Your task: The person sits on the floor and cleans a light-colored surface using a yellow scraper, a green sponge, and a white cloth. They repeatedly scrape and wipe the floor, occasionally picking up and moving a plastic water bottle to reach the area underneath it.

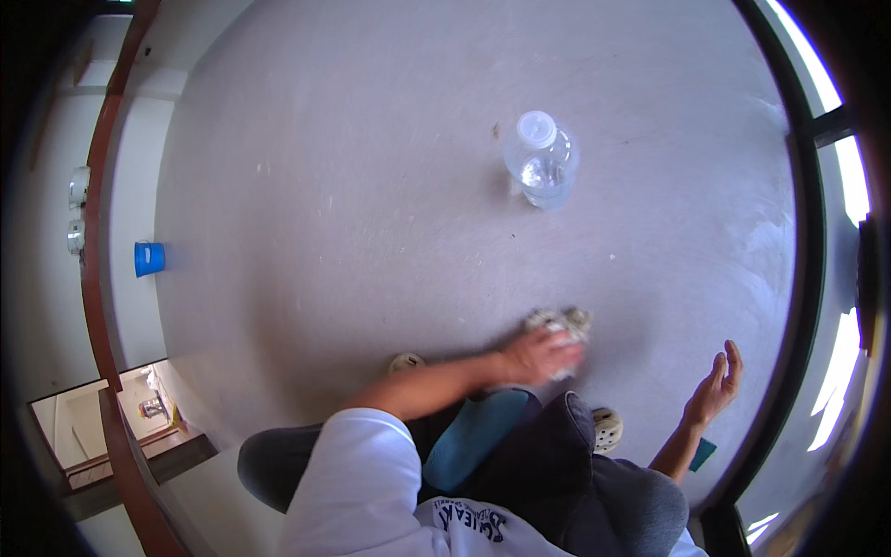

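My left hand (pixel 546 356) is blurred and presses on a crumpled pale cloth (pixel 557 324) on the grey floor (pixel 390 209), just in front of my knees. Out to the right, my right hand (pixel 720 383) is raised with its fingers apart and nothing in it. Beyond the cloth stands a clear plastic bottle (pixel 550 167) with a whitish cap and what looks like clear liquid inside. A teal cloth or pad (pixel 480 438) lies between my legs.
A small dark green object (pixel 703 454) lies beside my right forearm. Along the right runs a black frame (pixel 811 230) with bright panes. At the far left, a blue bucket (pixel 149 258) stands against the white wall (pixel 136 202), near a doorway. My light clogs (pixel 608 430) rest on the floor.
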`<state>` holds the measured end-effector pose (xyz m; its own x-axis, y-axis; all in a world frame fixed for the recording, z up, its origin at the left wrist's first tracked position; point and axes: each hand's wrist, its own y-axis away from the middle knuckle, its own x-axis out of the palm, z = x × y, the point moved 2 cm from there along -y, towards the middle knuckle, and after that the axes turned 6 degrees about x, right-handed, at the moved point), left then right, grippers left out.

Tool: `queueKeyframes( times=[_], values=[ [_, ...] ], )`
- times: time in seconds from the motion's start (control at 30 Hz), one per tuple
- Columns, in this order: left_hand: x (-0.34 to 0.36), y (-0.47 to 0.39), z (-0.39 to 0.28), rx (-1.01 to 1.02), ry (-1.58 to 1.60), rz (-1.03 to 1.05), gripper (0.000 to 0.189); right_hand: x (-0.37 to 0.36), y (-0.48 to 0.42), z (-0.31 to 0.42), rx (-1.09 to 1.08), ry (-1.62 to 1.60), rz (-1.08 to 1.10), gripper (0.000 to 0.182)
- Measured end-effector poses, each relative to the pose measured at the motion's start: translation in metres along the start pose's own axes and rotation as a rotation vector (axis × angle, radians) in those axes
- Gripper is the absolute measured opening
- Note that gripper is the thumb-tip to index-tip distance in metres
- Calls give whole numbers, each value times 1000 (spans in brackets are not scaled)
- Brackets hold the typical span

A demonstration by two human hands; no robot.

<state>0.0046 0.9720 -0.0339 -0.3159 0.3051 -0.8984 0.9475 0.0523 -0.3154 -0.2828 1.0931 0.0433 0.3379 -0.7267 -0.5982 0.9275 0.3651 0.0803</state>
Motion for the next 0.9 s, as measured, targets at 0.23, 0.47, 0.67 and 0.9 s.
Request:
queueKeyframes(
  times=[0.23,0.47,0.67,0.9],
  values=[
    [-104,177,140,-691,-318,193,40,8,3,8,-28,18,41,24],
    [-105,93,144,-831,5,-197,60,3,3,18,-124,-26,6,23],
    [25,-122,17,-92,-25,-215,36,-1,8,17,-98,-65,12,22],
    [24,-105,63,-187,-85,-191,24,-11,8,15,-46,-40,-69,21]
  ],
)
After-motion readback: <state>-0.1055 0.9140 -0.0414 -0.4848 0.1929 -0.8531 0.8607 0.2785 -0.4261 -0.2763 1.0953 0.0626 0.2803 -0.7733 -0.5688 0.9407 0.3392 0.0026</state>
